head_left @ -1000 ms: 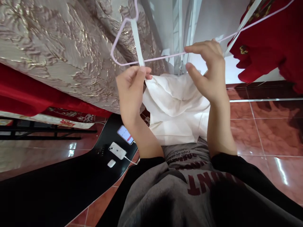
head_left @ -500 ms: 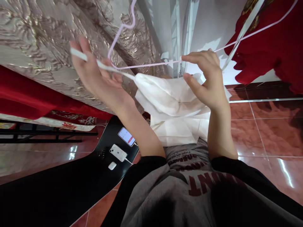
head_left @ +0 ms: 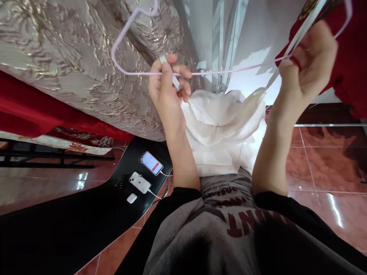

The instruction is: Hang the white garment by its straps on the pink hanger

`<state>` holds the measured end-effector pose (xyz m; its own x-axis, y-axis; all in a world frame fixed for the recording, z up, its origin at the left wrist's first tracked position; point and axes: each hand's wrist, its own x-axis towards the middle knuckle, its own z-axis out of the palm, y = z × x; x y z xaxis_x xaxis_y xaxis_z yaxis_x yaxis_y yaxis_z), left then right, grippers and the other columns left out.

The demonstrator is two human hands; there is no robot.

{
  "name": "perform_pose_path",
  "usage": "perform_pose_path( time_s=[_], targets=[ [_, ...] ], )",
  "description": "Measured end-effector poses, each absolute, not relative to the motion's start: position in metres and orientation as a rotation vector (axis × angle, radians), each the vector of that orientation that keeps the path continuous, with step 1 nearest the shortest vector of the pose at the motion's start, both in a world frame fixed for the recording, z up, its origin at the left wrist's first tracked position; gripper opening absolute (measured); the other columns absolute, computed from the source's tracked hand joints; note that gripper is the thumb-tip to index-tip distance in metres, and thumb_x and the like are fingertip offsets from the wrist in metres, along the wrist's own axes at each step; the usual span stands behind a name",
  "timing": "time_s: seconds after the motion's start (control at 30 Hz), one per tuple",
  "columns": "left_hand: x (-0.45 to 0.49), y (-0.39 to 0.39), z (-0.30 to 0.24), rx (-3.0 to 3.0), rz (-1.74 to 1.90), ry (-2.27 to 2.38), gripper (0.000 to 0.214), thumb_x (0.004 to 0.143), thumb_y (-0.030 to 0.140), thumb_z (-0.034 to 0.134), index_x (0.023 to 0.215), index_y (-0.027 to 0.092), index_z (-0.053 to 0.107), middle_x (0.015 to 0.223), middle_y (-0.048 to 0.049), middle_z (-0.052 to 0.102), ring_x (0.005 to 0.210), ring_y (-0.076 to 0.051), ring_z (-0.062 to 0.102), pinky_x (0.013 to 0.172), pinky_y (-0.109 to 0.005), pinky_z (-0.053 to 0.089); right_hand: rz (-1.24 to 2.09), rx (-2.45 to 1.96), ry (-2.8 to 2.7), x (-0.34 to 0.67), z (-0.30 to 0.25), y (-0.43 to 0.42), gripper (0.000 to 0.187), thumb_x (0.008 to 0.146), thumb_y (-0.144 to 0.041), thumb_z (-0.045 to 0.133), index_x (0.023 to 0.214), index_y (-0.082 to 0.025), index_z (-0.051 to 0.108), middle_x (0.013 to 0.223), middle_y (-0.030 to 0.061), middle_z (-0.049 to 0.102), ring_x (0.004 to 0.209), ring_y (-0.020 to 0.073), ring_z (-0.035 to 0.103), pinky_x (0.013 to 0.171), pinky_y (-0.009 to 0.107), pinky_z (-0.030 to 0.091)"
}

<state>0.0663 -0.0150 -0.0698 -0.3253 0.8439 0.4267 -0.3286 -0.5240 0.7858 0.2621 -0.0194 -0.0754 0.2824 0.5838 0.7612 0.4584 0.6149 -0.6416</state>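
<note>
A pale purple clothes hanger (head_left: pixel 229 71) is held up in front of me by both hands. My left hand (head_left: pixel 171 84) curls loosely around its bottom bar, with a short white strap passing between the fingers. To the right, my right hand (head_left: pixel 311 68) is closed where the bar crosses a longer white strap (head_left: pixel 304 28), which runs up past the fingers. From the straps hangs a thin white garment (head_left: pixel 223 122), its top edge sagging in folds below the bar. Its lower part rests against my grey shirt. The hanger's hook is out of view.
A shiny embossed curtain-like fabric (head_left: pixel 71 49) hangs at the left, red cloth (head_left: pixel 349 76) at the right. On a black bench (head_left: pixel 86 214) lie two phones, one with a lit screen (head_left: pixel 153 163), plus a small white case (head_left: pixel 132 198). The floor is red tile (head_left: pixel 338 164).
My left hand has come right from the hanger's left end, onto the bottom bar. The right hand has moved right and up to the other strap, closing there. The hanger has shifted left.
</note>
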Motion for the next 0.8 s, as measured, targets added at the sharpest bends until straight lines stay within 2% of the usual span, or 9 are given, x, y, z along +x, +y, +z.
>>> perform_pose_path(
  time_s=[0.1, 0.17, 0.23, 0.37, 0.43, 0.53, 0.6, 0.67, 0.8],
  targets=[
    [0.065, -0.014, -0.072, 1.112, 1.954, 0.761, 0.022, 0.098, 0.015, 0.034, 0.088, 0.017, 0.054, 0.067, -0.0018, 0.055, 0.044, -0.008, 0.044, 0.040, -0.022, 0.021, 0.159, -1.124, -1.484, 0.269, -0.071, -0.021, 0.041, 0.088, -0.029, 0.046, 0.128, -0.032, 0.041, 0.127, -0.0003, 0.047, 0.116, 0.0182, 0.050, 0.096, 0.039, 0.049],
    [0.066, -0.013, -0.073, 1.125, 1.961, 0.776, 0.022, 0.099, 0.015, 0.034, 0.088, 0.017, 0.053, 0.067, -0.0015, 0.055, 0.044, -0.008, 0.043, 0.040, -0.023, 0.020, 0.167, -1.143, -1.505, 0.270, -0.068, -0.020, 0.042, 0.086, -0.027, 0.048, 0.127, -0.033, 0.042, 0.126, -0.0009, 0.048, 0.115, 0.0195, 0.052, 0.088, 0.038, 0.050],
    [0.067, -0.013, -0.072, 1.138, 1.965, 0.789, 0.022, 0.099, 0.016, 0.033, 0.088, 0.017, 0.052, 0.067, -0.0014, 0.054, 0.043, -0.009, 0.041, 0.040, -0.024, 0.019, 0.184, -1.137, -1.468, 0.271, -0.065, -0.013, 0.033, 0.083, -0.023, 0.051, 0.116, -0.029, 0.052, 0.115, 0.0007, 0.054, 0.108, 0.0187, 0.055, 0.083, 0.035, 0.051],
    [0.064, -0.015, -0.070, 1.146, 1.938, 0.852, 0.022, 0.099, 0.017, 0.032, 0.088, 0.018, 0.050, 0.068, -0.0010, 0.054, 0.042, -0.010, 0.039, 0.041, -0.026, 0.019, 0.233, -1.094, -1.383, 0.276, -0.055, 0.004, 0.012, 0.080, -0.018, 0.053, 0.089, -0.023, 0.060, 0.087, 0.0030, 0.060, 0.075, 0.0128, 0.055, 0.067, 0.030, 0.048],
    [0.061, -0.016, -0.068, 1.155, 1.912, 0.889, 0.022, 0.100, 0.018, 0.032, 0.088, 0.019, 0.050, 0.069, -0.0011, 0.054, 0.043, -0.010, 0.039, 0.042, -0.026, 0.019, 0.280, -1.076, -1.458, 0.278, -0.048, 0.007, 0.011, 0.080, -0.017, 0.052, 0.079, -0.022, 0.062, 0.076, 0.0027, 0.060, 0.065, 0.0114, 0.053, 0.061, 0.029, 0.045],
    [0.058, -0.017, -0.068, 1.171, 1.880, 0.874, 0.022, 0.099, 0.017, 0.032, 0.088, 0.018, 0.051, 0.070, -0.0016, 0.055, 0.044, -0.010, 0.040, 0.043, -0.026, 0.020, 0.254, -0.999, -1.517, 0.281, -0.035, -0.001, 0.020, 0.080, -0.011, 0.050, 0.067, -0.019, 0.064, 0.066, 0.0029, 0.059, 0.060, 0.0119, 0.055, 0.056, 0.027, 0.043],
    [0.057, -0.017, -0.068, 1.176, 1.871, 0.843, 0.022, 0.099, 0.016, 0.032, 0.088, 0.018, 0.051, 0.070, -0.0016, 0.055, 0.043, -0.010, 0.039, 0.042, -0.026, 0.020, 0.278, -1.000, -1.543, 0.285, -0.027, -0.010, 0.024, 0.078, -0.006, 0.048, 0.070, -0.018, 0.067, 0.068, 0.0026, 0.061, 0.059, 0.0119, 0.056, 0.052, 0.026, 0.039],
    [0.057, -0.016, -0.069, 1.174, 1.873, 0.835, 0.023, 0.099, 0.016, 0.032, 0.088, 0.018, 0.051, 0.069, -0.0014, 0.055, 0.043, -0.010, 0.038, 0.042, -0.026, 0.019, 0.322, -1.055, -1.599, 0.291, -0.022, -0.018, 0.029, 0.078, -0.005, 0.045, 0.082, -0.020, 0.069, 0.073, 0.0019, 0.063, 0.057, 0.0100, 0.054, 0.048, 0.023, 0.033],
    [0.056, -0.016, -0.069, 1.148, 1.907, 0.876, 0.021, 0.099, 0.017, 0.035, 0.087, 0.019, 0.053, 0.068, -0.0008, 0.054, 0.042, -0.009, 0.036, 0.044, -0.027, 0.019, 0.457, -1.039, -1.601, 0.302, -0.017, -0.016, 0.033, 0.077, -0.010, 0.049, 0.102, -0.023, 0.066, 0.082, 0.0027, 0.063, 0.052, 0.0061, 0.046, 0.045, 0.022, 0.025]
  ],
)
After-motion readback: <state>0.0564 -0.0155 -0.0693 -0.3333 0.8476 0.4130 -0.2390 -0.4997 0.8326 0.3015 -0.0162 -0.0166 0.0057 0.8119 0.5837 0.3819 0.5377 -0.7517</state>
